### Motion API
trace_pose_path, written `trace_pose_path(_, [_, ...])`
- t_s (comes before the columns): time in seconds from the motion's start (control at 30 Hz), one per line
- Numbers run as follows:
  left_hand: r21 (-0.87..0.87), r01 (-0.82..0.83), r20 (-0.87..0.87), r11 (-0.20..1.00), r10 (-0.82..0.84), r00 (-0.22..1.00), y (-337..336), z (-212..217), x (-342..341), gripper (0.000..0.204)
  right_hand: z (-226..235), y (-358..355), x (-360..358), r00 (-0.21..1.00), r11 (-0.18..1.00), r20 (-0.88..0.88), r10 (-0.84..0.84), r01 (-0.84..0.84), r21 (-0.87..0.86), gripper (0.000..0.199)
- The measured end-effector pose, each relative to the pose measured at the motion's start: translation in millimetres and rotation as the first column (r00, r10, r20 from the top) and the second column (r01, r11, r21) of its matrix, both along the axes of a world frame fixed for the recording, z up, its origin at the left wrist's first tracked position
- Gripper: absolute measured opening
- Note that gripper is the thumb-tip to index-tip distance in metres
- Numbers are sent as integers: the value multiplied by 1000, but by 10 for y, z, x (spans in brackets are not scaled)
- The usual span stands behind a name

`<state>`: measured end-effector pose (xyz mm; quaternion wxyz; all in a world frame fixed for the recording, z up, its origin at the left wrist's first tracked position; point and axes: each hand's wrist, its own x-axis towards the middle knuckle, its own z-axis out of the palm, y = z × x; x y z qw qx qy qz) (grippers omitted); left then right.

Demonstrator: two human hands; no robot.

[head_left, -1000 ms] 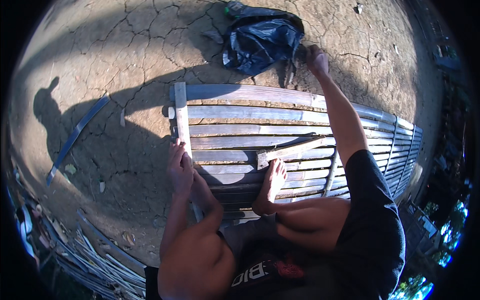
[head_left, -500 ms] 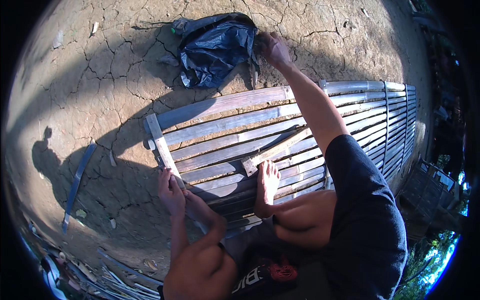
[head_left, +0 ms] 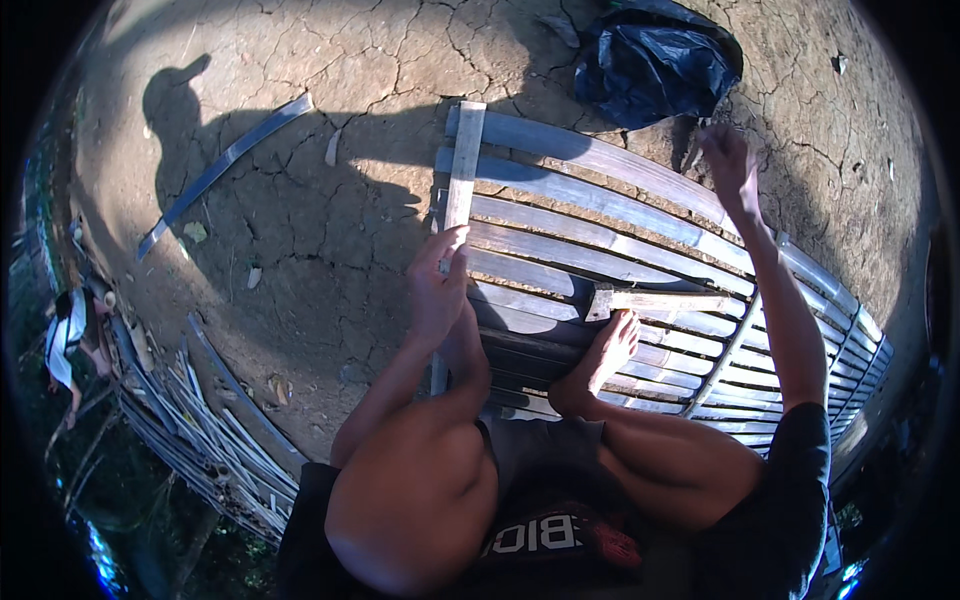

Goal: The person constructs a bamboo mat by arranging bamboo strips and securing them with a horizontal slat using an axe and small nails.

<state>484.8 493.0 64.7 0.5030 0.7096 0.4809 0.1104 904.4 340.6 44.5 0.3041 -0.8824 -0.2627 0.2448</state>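
A slatted bamboo panel (head_left: 590,235) lies on the ground before me. Across its left end runs a pale wooden strip (head_left: 464,170). My left hand (head_left: 437,285) is closed at the near end of this strip, thumb and fingers pressed together there; something small and shiny shows between them, too small to name. Off the panel's far edge, below a crumpled black plastic bag (head_left: 655,65), my right hand (head_left: 733,175) hangs with curled fingers; whatever it holds is hidden. A hammer-like tool (head_left: 665,300) with a pale wooden handle rests on the slats, beside my bare foot (head_left: 610,350).
Cracked dry earth (head_left: 370,75) surrounds the panel. A loose bamboo strip (head_left: 225,165) lies on the left. Beyond it is a pile of bamboo poles and strips (head_left: 200,430). Another person (head_left: 68,335) in a white top is at the far left.
My view has turned left, so the panel and bag sit further right. My right hand has drawn away from the bag's side toward the panel. My left hand stays at the strip's end.
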Motion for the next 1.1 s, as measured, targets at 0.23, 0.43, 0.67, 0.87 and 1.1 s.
trace_pose_path(0.23, [-534,252,242,807,-140,960,-476,6,400,26,305,-11,-2139,729,980,-662,177,-190,53,29])
trace_pose_path(0.43, [-593,189,185,783,-96,978,-534,-188,207,19,324,-49,-2272,700,975,-682,210,-201,93,27])
trace_pose_path(0.67, [-408,-255,231,876,369,900,37,-415,27,10,89,-1065,-1488,765,767,116,634,-603,-220,37])
trace_pose_path(0.87, [-113,-359,227,926,376,898,393,-549,45,13,-119,-1777,-1316,615,652,226,756,-672,-351,68])
trace_pose_path(1.1, [5,-406,340,914,381,860,291,-799,297,10,95,-1619,-1309,511,567,246,823,-755,-330,49])
